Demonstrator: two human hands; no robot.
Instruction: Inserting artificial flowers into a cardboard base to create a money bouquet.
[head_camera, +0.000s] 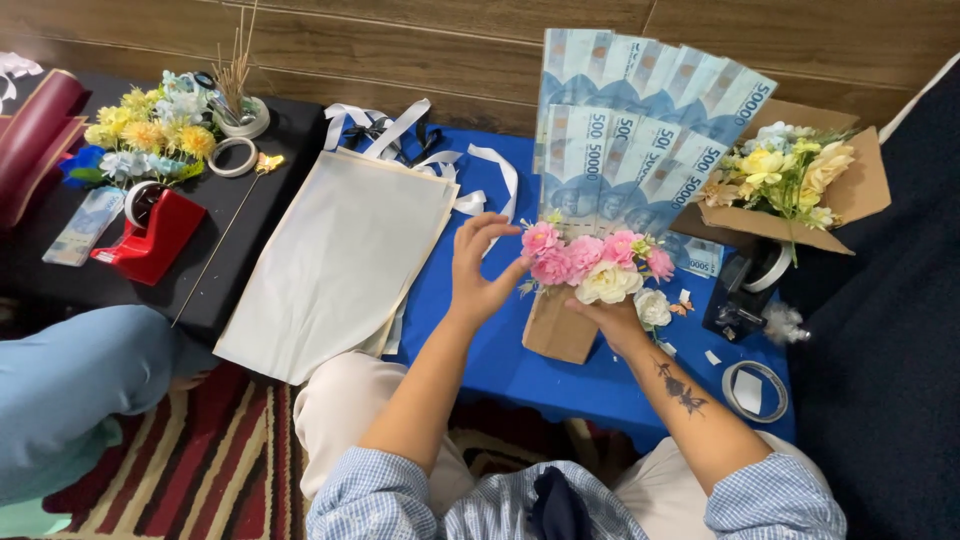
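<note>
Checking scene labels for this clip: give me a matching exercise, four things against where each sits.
Things:
1. red tape dispenser
2. black tape dispenser
3. pink flowers
4. fanned banknotes

Places:
A. standing behind the flower bunch
B. on the black surface, far left
C. between the left hand and right hand
D. on the blue table, below the cardboard box of yellow flowers

Pairs: 1-B, 2-D, 3-C, 4-A

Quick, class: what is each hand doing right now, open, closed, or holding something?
Left hand: open, fingers spread, touching the pink flowers.
Right hand: closed around the brown paper bouquet under the flowers.
</note>
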